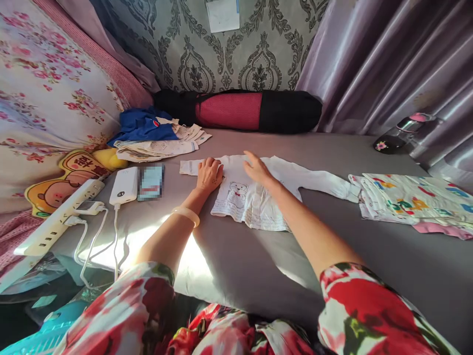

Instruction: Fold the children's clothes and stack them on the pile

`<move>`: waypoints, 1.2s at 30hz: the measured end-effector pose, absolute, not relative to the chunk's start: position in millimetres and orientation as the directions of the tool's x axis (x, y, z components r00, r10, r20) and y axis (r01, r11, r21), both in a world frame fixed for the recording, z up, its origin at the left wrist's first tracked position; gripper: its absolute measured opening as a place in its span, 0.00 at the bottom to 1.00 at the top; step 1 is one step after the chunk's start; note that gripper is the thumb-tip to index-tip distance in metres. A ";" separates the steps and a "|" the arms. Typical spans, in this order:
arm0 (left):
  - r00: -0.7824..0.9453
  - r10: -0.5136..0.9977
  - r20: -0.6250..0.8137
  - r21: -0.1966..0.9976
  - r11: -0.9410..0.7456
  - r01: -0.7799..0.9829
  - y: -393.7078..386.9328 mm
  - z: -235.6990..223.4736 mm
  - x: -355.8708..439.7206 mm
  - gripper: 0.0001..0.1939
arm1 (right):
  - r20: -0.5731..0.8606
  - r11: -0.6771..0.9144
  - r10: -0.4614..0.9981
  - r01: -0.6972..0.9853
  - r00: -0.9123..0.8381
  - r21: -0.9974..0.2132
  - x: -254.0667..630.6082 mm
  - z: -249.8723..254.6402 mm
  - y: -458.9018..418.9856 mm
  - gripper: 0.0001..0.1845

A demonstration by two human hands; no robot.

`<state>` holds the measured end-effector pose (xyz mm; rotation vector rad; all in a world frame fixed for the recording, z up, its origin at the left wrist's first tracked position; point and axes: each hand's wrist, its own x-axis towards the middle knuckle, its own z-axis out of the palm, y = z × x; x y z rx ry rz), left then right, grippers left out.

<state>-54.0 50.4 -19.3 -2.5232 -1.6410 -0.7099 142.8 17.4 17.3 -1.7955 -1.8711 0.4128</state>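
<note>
The white shirt (258, 204) lay spread on the grey sheet (328, 256), a bear drawing (237, 193) on its front, its sleeves stretched out to either side. From where I stood, the left hand (210, 173) rested on the shirt near the base of the left sleeve, fingers bent; I couldn't tell whether they pinched the cloth. The right hand (257, 169) was open, thumb and fingers apart, at the shirt's collar, holding nothing that I could see.

To the right of the shirt, just at its sleeve end, was a folded stack of printed cloth (424, 197), and beyond that a dark bottle (397, 135) leaned over. To its left were a blurred phone (151, 182), a white power bank (124, 185) and, farther out, a power strip (55, 219) with plugs in it. Behind the shirt, leftward, sat a pile of clothes (155, 148); straight behind stretched a long black-and-red bag (229, 111).
</note>
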 end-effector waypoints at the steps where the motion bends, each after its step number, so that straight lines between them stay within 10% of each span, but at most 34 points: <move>1: 0.312 0.863 0.398 0.202 -0.414 0.887 45.7 -17.0 -55.7 0.16 | 0.205 0.086 0.977 0.795 0.049 -0.601 154.6 22.6 6.1 0.27; 7: 0.200 0.964 0.175 0.361 -0.252 0.898 3.3 6.9 -73.2 0.11 | 0.054 -0.151 0.951 0.606 0.306 -0.781 237.1 21.7 -79.0 0.15; 21: 0.065 0.963 -0.261 0.782 0.171 0.600 -57.1 8.5 -79.6 0.20 | -0.182 -0.432 0.890 0.643 0.418 -0.633 252.1 10.5 -169.1 0.12; 30: 0.189 0.962 -0.196 0.879 0.087 0.468 -62.5 4.0 -92.8 0.30 | -0.110 -0.328 0.938 0.739 0.329 -0.589 244.3 4.4 -182.3 0.13; 36: 0.268 0.962 -0.056 0.689 -0.158 0.708 -65.4 10.8 -100.3 0.23 | -0.126 -0.273 0.962 0.823 0.243 -0.498 249.9 13.8 -184.1 0.13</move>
